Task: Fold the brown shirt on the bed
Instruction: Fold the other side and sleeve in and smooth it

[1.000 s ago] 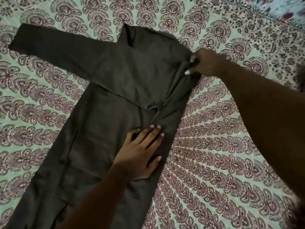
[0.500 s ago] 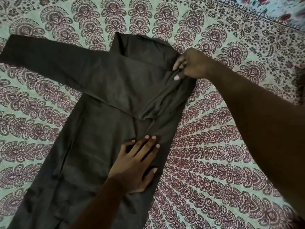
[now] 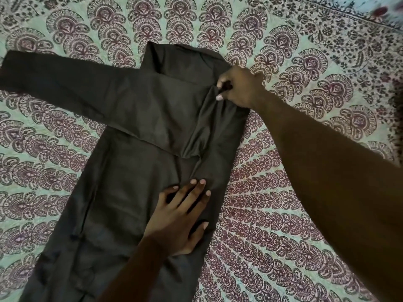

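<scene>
A long dark brown shirt point(image 3: 122, 171) lies flat on the bed, collar at the far end, hem toward me. One sleeve point(image 3: 54, 83) stretches out to the left. The right side is folded in over the body. My right hand point(image 3: 238, 88) pinches the fabric at the right shoulder fold. My left hand point(image 3: 181, 216) presses flat on the shirt's middle near its right edge, fingers spread.
The bed is covered by a pale green bedspread point(image 3: 283, 225) with maroon paisley arches, showing on all sides of the shirt. A darker floral border point(image 3: 349, 29) runs across the far right corner.
My right hand slid left along the shoulder fold and closed on the fabric. My left hand stays pressed on the shirt. The view has shifted slightly.
</scene>
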`<state>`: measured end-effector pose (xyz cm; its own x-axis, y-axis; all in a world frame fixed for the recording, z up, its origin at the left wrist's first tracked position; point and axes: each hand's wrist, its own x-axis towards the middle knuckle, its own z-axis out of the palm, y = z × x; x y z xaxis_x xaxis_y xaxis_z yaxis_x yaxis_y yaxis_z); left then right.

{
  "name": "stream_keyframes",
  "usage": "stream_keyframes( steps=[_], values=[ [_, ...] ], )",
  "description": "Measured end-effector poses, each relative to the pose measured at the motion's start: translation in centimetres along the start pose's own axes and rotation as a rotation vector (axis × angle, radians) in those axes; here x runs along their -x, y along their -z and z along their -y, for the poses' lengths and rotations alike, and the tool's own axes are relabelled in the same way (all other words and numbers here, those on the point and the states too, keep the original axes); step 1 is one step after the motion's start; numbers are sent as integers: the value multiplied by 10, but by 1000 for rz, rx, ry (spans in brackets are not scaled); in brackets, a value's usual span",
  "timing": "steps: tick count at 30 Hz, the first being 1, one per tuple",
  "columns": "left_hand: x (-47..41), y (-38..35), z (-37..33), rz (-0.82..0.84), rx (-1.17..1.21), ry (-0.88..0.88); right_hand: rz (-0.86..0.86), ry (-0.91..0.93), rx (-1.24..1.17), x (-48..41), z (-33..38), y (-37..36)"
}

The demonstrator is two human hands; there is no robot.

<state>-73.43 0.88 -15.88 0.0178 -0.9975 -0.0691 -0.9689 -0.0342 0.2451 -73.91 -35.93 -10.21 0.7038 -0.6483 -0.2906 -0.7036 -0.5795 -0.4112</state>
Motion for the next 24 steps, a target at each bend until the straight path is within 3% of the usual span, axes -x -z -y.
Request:
stream_keyframes(
  steps=[6, 8, 11, 14, 21, 24],
  values=[
    [-1, 0, 0, -8, 3, 3, -471, 136, 212, 62, -4, -23],
    [-2, 0, 0, -5, 1, 7, -530, 231, 213, 101, -7, -45],
    [-2, 1, 0, 1, 7, 0, -302, 347, 291, 146, -17, -78],
    [-2, 0, 0, 4, 1, 1, -95, 280, 413, 136, -33, -79],
    [-2, -1, 0, -3, -2, 3, -35, -49, 399, 52, -58, -30],
    [-2, 1, 1, -3, 3, 1, -152, -83, 357, 68, -38, -32]
  ],
)
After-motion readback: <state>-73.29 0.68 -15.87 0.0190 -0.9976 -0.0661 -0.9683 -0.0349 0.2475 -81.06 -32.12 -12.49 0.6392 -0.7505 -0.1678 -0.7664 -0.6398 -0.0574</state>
